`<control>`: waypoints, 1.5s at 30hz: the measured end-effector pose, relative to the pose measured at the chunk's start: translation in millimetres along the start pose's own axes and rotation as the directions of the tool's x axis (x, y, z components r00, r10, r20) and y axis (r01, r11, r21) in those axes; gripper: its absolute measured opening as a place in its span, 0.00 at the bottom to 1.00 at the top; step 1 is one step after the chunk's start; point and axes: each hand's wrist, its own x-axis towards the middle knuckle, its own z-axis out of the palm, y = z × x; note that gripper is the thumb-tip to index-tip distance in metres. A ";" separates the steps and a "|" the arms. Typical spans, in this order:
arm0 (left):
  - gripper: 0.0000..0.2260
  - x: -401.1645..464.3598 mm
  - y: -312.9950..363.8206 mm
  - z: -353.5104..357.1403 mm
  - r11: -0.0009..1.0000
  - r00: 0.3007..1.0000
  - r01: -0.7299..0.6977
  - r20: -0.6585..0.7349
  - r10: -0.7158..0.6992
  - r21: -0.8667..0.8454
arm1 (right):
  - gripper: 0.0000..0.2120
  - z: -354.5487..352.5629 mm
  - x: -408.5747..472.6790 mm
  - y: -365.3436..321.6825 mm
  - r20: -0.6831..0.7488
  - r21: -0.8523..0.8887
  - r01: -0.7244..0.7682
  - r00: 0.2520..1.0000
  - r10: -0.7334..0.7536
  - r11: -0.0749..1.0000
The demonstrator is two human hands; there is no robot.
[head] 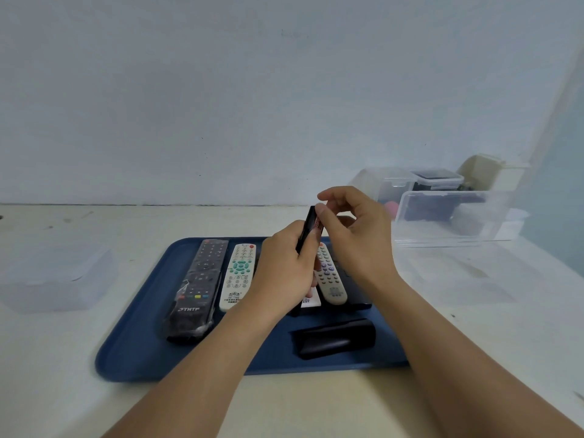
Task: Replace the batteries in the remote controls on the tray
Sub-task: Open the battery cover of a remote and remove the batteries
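Hands meet above the blue tray [132,358]: the left hand [284,267] grips a black remote [306,230] raised on edge over the tray's middle, while the right hand [357,235] has its thumb pressed to that remote's upper end, with a reddish battery [317,223] showing just under the thumb. Four more remotes lie face-up on the tray: a plastic-wrapped black THTF remote [196,289] at its left, a white remote with green buttons [237,276] beside it, a grey remote [328,276] right of the left hand, and a white one [311,300] mostly hidden under that hand. One black cover-like piece [335,338] lies at the tray's near right, one clear box [53,276] sits left of the tray, and three clear boxes [448,216] stand behind its right corner.
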 end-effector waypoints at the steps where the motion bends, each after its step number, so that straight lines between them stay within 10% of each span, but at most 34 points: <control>1: 0.15 -0.2 0.0 0.8 1.000 1.000 0.007 0.005 -0.006 -0.014 | 0.05 -0.8 0.6 0.3 0.001 0.015 -0.008 1.000 0.008 1.000; 21: 0.14 1.0 4.9 0.9 0.965 0.994 0.107 0.034 -0.101 -0.239 | 0.05 7.2 -7.2 3.2 -0.040 0.042 -0.057 0.997 0.059 0.997; 27: 0.15 0.9 5.1 0.5 0.972 0.995 0.102 0.026 -0.099 -0.212 | 0.06 4.1 0.5 4.6 0.046 0.277 -0.257 0.966 0.255 0.926; 33: 0.12 2.8 7.8 -4.1 0.884 0.977 0.213 0.109 -0.184 -0.417 | 0.05 -7.9 15.4 4.0 0.238 0.823 -0.453 0.822 0.517 0.342; 38: 0.15 7.5 9.7 -16.0 0.793 0.950 0.307 0.214 -0.225 -0.527 | 0.11 -11.4 21.1 3.9 0.503 0.805 -0.591 0.639 0.581 -0.047; 41: 0.16 7.1 9.5 -19.7 0.802 0.943 0.317 0.256 -0.211 -0.507 | 0.13 -9.7 19.3 9.1 0.485 0.604 -0.755 0.603 0.633 0.256; 45: 0.16 7.7 13.5 -27.7 0.835 0.916 0.361 0.326 -0.233 -0.416 | 0.17 -11.5 15.9 7.8 0.401 0.240 -0.619 0.765 0.504 0.748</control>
